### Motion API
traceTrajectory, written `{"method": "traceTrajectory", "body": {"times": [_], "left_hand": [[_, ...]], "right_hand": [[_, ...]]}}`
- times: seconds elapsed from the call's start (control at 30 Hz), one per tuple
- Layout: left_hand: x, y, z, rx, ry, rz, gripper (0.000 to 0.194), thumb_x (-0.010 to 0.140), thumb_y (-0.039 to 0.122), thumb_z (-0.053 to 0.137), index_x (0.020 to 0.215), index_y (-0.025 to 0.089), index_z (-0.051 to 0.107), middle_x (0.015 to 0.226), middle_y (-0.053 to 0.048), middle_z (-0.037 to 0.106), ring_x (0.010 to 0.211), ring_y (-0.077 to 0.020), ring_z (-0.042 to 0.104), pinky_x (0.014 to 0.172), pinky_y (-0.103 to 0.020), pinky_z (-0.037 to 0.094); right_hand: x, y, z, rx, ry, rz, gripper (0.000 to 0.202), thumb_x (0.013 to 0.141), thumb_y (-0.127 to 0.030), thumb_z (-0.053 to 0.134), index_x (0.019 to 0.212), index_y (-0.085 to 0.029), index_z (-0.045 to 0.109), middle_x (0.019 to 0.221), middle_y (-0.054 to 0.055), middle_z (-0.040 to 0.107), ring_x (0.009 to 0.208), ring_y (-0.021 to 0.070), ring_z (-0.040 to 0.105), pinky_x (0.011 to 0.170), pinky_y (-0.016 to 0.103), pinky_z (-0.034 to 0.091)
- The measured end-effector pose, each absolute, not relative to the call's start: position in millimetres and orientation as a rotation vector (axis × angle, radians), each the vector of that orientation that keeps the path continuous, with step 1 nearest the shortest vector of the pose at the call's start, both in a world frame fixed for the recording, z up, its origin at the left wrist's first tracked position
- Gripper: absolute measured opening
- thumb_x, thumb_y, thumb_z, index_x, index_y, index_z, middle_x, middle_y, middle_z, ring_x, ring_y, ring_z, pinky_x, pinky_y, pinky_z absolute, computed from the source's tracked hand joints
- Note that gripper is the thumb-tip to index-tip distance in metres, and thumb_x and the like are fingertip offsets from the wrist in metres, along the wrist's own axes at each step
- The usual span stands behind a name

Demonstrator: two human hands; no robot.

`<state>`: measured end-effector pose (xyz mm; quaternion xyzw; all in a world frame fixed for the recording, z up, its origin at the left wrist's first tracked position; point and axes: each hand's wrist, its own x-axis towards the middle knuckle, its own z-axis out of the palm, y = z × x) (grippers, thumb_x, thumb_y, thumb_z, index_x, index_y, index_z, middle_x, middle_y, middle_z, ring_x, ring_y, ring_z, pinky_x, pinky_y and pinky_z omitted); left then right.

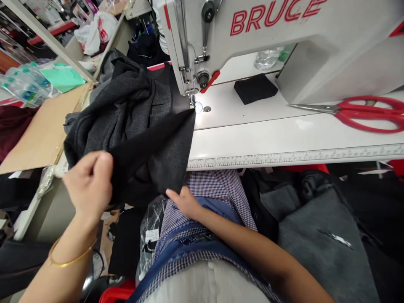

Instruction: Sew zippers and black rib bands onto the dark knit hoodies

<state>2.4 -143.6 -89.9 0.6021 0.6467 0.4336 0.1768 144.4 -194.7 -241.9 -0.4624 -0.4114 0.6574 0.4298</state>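
Dark grey and black fabric (126,101) lies bunched left of the sewing machine (268,25), and one corner of it reaches the needle and presser foot (192,101). My left hand (91,181) is closed on the black edge of the fabric, at the left. Over my lap, at the table's front edge, my right hand (185,202) pinches the fabric's lower corner. Between both hands the cloth is stretched up to the needle area. A gold bracelet (71,261) circles my left wrist.
Red-handled scissors (362,111) and a folded black cloth piece (255,88) rest on the machine bed. A ruler strip (284,159) runs along the front edge. Plastic bottles (28,84) and cardboard (44,126) are at left; more dark fabric (325,235) hangs at right.
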Motion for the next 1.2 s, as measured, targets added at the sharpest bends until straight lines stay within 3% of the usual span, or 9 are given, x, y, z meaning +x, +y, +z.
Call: {"method": "traceTrajectory", "body": {"times": [0.1,0.2,0.3,0.5,0.73,0.87,0.97,1.03,1.2], "left_hand": [[3.7,-166.2,-88.9,2.846,1.181,0.587,0.023,0.074,0.018,0.058,0.097,0.018,0.061,0.065,0.001,0.054,0.059,-0.0097,0.048,0.05,-0.018,0.036],[7.6,-183.1,-99.8,3.193,0.642,0.163,0.031,0.086,0.014,0.039,0.116,0.012,0.049,0.072,-0.003,0.057,0.064,-0.013,0.051,0.055,-0.023,0.041],[5.9,-191.9,-110.4,3.16,0.649,0.147,0.037,0.087,0.011,0.034,0.123,0.007,0.04,0.08,-0.007,0.059,0.065,-0.0138,0.05,0.054,-0.025,0.043],[-8.5,-209.8,-116.1,2.964,0.692,0.284,0.049,0.085,0.011,0.041,0.133,0.009,0.03,0.083,-0.006,0.058,0.074,-0.0155,0.053,0.063,-0.029,0.046],[2.8,-213.3,-121.6,2.881,0.715,0.378,0.046,0.083,0.011,0.049,0.127,0.009,0.038,0.077,-0.005,0.057,0.069,-0.0129,0.052,0.057,-0.025,0.045],[11.3,-209.1,-121.9,2.751,0.743,0.419,0.036,0.083,0.01,0.047,0.119,0.01,0.046,0.073,-0.003,0.056,0.066,-0.0115,0.05,0.055,-0.023,0.045],[16.4,-204.5,-121.7,2.624,0.744,0.424,0.032,0.084,0.009,0.046,0.116,0.011,0.049,0.075,-0.004,0.056,0.066,-0.0106,0.049,0.057,-0.022,0.045],[19.2,-202.0,-122.5,2.577,0.727,0.425,0.031,0.084,0.01,0.045,0.115,0.012,0.05,0.075,-0.004,0.056,0.066,-0.0105,0.049,0.057,-0.021,0.045],[16.2,-194.1,-113.8,2.525,0.713,0.31,0.029,0.087,0.016,0.043,0.115,0.015,0.052,0.071,-0.003,0.056,0.063,-0.0102,0.051,0.056,-0.02,0.044]], "right_hand": [[151.8,-217.2,-216.7,-1.064,-1.087,1.713,0.029,0.08,-0.041,0.049,0.066,-0.016,0.056,0.063,0.0,0.056,0.069,0.0146,0.054,0.063,0.024,0.045],[160.3,-222.6,-195.1,-0.987,-1.135,1.766,0.032,0.081,-0.036,0.045,0.058,-0.015,0.047,0.054,-0.003,0.044,0.053,0.0081,0.041,0.048,0.019,0.036],[164.5,-218.5,-184.2,-0.943,-1.147,1.777,0.033,0.081,-0.035,0.045,0.056,-0.014,0.044,0.052,-0.005,0.038,0.05,0.0062,0.035,0.046,0.017,0.032],[163.9,-216.9,-181.0,-0.824,-1.196,1.747,0.033,0.082,-0.039,0.047,0.064,-0.013,0.055,0.061,-0.003,0.048,0.058,0.0086,0.041,0.055,0.02,0.038],[176.9,-212.5,-177.3,-0.85,-1.427,1.663,0.016,0.076,-0.013,0.041,0.067,-0.013,0.054,0.063,-0.003,0.049,0.06,0.0091,0.043,0.056,0.02,0.037],[187.8,-208.0,-183.7,-1.152,-1.895,1.111,0.017,0.074,-0.007,0.038,0.064,-0.014,0.051,0.059,-0.001,0.049,0.054,0.0106,0.042,0.052,0.022,0.033],[192.8,-204.2,-185.0,-1.273,-2.024,0.537,0.021,0.078,-0.009,0.035,0.066,-0.015,0.051,0.062,0.002,0.05,0.055,0.0135,0.043,0.055,0.027,0.033],[196.2,-201.3,-183.1,-1.3,-2.001,0.352,0.024,0.083,-0.01,0.034,0.069,-0.015,0.052,0.063,0.002,0.051,0.057,0.014,0.043,0.056,0.028,0.033],[207.3,-191.5,-179.7,-1.147,-2.008,0.11,0.021,0.087,-0.014,0.039,0.097,-0.019,0.057,0.098,0.005,0.06,0.097,0.0176,0.049,0.077,0.032,0.034]]}}
